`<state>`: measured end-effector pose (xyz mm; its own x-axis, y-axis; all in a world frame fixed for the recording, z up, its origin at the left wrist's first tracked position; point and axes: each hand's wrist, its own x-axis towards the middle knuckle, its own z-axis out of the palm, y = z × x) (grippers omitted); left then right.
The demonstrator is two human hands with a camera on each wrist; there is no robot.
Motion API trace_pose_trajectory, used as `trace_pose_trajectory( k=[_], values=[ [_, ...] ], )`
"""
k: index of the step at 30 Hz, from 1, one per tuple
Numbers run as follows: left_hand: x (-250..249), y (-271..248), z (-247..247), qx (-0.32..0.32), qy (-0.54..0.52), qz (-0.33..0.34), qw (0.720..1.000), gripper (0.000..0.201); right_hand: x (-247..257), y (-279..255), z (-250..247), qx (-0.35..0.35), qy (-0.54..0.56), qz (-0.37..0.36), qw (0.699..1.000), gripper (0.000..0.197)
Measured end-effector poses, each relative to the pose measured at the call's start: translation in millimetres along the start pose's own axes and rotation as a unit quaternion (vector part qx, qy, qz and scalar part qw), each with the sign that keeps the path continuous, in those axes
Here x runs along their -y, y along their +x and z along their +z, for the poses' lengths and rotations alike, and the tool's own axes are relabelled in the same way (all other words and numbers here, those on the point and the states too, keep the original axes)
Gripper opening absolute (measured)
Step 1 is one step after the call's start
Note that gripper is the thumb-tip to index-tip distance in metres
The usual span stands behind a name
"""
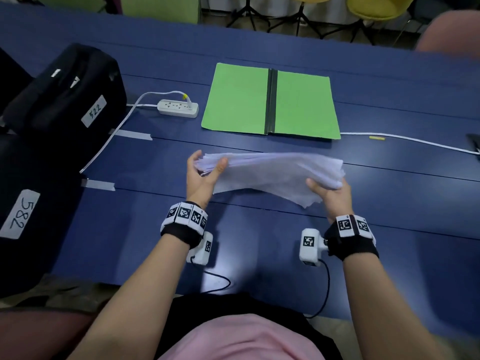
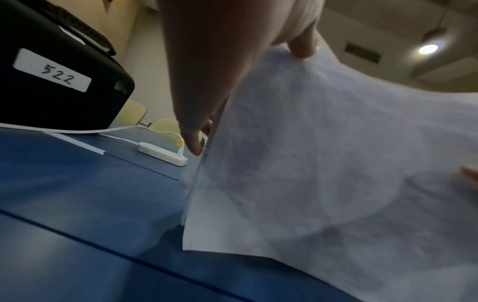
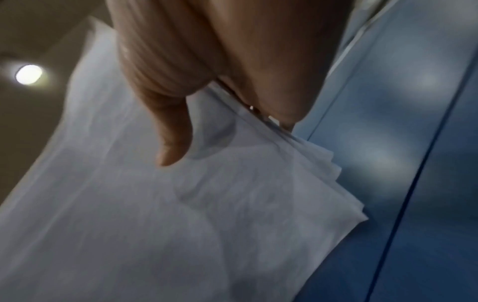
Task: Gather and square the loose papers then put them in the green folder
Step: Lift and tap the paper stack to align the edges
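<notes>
A stack of white papers (image 1: 270, 172) hangs above the blue table, held at both short ends. My left hand (image 1: 205, 172) grips the left end, thumb on the near face and fingers behind. My right hand (image 1: 330, 190) grips the right end, where the sheet corners fan out unevenly (image 3: 333, 169). The sheets sag toward me in the middle. In the left wrist view the papers (image 2: 323, 163) fill the right side under my left hand (image 2: 232, 92). My right hand (image 3: 207, 71) pinches the stack's edge. The green folder (image 1: 270, 100) lies open flat beyond the papers, a dark spine down its middle.
A white power strip (image 1: 178, 108) with its cable lies left of the folder. Two black cases, labelled 522 (image 1: 65, 94) and 582 (image 1: 23, 216), stand at the table's left. A white cable (image 1: 405, 141) runs right from the folder. Grey tape strips (image 1: 132, 135) mark the table.
</notes>
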<state>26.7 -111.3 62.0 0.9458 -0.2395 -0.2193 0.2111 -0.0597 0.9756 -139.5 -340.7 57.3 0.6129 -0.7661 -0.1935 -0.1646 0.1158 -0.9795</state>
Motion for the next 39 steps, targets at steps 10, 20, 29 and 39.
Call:
trace_pose_trajectory(
  k=[10, 20, 29, 39],
  values=[
    [-17.6, 19.2, 6.6, 0.045, 0.020, -0.002, 0.999, 0.052, 0.4, 1.4, 8.0, -0.063, -0.021, 0.016, 0.998, 0.027],
    [-13.0, -4.7, 7.4, -0.003, 0.047, 0.034, 0.998, 0.092, 15.4, -1.8, 16.0, -0.047, 0.038, -0.030, 0.998, 0.031],
    [-19.7, 2.7, 7.4, -0.015, -0.018, 0.008, 1.000, 0.084, 37.1, -2.5, 11.6, -0.034, 0.090, -0.052, 0.994, 0.008],
    [-22.5, 9.6, 16.2, -0.035, -0.029, -0.013, 0.999, 0.039, 43.9, -0.5, 8.1, -0.030, 0.098, -0.059, 0.993, 0.005]
  ],
)
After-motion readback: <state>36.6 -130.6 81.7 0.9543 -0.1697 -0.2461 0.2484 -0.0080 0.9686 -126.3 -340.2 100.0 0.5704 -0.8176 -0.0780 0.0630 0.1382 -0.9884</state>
